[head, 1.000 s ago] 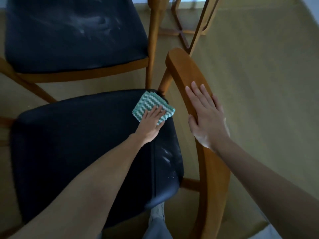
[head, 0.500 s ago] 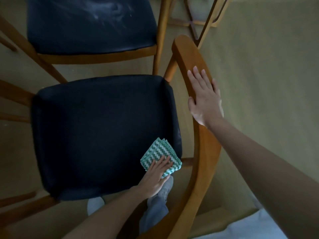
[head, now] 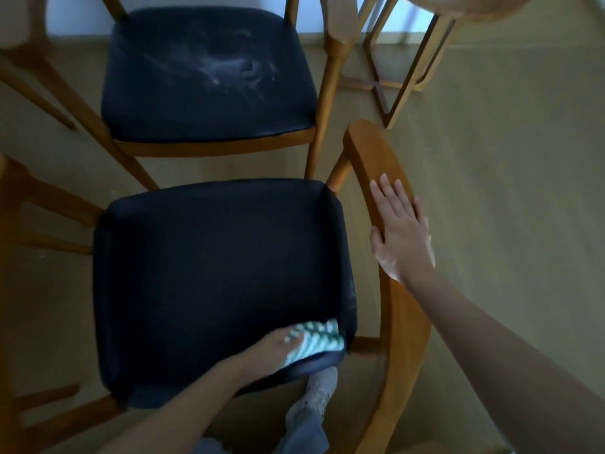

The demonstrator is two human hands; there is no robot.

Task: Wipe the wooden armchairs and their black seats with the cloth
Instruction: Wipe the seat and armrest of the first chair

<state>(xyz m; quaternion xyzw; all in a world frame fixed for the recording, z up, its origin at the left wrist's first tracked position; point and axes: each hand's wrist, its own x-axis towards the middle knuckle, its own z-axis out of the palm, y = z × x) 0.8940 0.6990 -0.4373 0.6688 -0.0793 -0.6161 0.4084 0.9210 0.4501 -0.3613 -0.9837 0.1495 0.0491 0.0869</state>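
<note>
Below me stands a wooden armchair with a black seat (head: 212,273). My left hand (head: 271,352) lies flat on a folded green-and-white cloth (head: 317,340) and presses it onto the seat's near right corner; hand and cloth are blurred by motion. On the curved wooden armrest (head: 376,158) at the right rests my right hand (head: 397,227), palm down with straight fingers. Beyond it is a second armchair whose black seat (head: 209,77) carries white dust smears.
A wooden stool or table frame (head: 409,73) stands at the back right. More chair wood (head: 19,198) shows at the left edge. My leg and sock (head: 314,398) are under the near seat edge. Open tan floor (head: 507,191) lies to the right.
My left hand has drawn the cloth from the seat's far right corner back along the right side to the near right corner. My right hand has stayed on the armrest.
</note>
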